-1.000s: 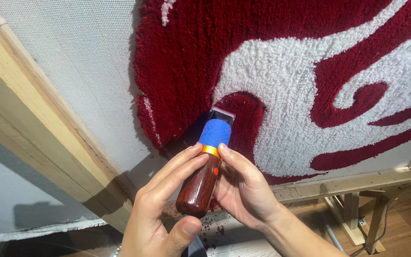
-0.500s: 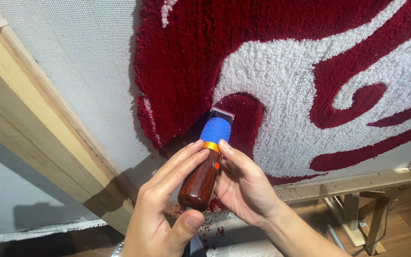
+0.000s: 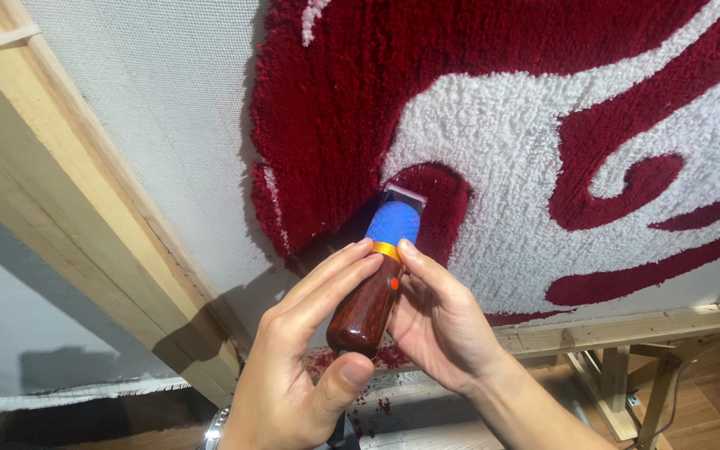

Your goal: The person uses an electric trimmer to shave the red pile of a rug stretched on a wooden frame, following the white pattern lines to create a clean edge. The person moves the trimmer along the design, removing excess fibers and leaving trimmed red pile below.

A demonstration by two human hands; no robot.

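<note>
Handheld electric trimmer with blue head, gold band and glossy dark reddish-brown wooden-look body (image 3: 374, 287), just below frame centre, tilted with blade end toward 1 o'clock. Silver blade pressed into pile at edge of a dark red curl, where red meets white. Small orange-red dot on body near gold band.

Left hand (image 3: 293, 375) at 7 o'clock of trimmer: fingers (image 3: 327, 283) together, laid along left side of body, thumb curled under rounded butt end. Clamped on trimmer. Silver metal wristwatch (image 3: 214, 432) partly visible at wrist, bottom edge.

Right hand (image 3: 439, 321) at 4 o'clock of trimmer: index fingertip touching gold band, remaining fingers folded close against right side of body. Gripping trimmer too.

Tufted rug with dark red and white swirl pattern (image 3: 502, 108) filling upper right half, stretched on off-white woven backing cloth (image 3: 152, 108). Bare cloth from 9 to 12 o'clock. Thin white strip in red pile at rug's left edge, 10 o'clock of trimmer.

Pale wooden frame beam (image 3: 68, 217) running diagonally from top left to bottom centre. Second pale wooden rail (image 3: 610, 329) at 4 o'clock, under rug's lower edge, with wooden legs below. Loose red yarn clippings (image 3: 322, 360) scattered on lower rail between wrists. Grey wall surface at 8 o'clock, frayed cloth edge beneath. No packages, labels or signs legible.
</note>
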